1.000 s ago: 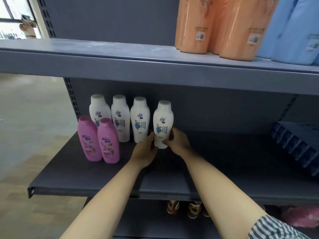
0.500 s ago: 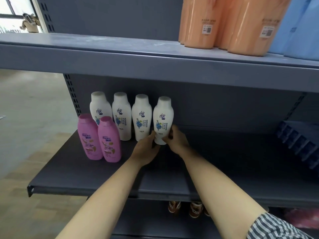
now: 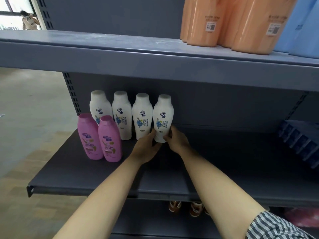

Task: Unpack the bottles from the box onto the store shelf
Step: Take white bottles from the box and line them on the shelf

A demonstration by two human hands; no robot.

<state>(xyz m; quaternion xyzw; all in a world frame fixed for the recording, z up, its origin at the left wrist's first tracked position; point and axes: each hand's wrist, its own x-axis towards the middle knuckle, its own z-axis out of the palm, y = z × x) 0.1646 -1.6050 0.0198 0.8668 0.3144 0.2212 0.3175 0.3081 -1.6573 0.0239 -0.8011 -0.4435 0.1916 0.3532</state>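
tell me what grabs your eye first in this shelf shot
The left hand and right hand grip the base of the rightmost white bottle mid-frame, the end of a row of four at the back of the grey shelf. Two pink bottles stand in front at the left, and big orange bottles loom on the upper shelf, top right.
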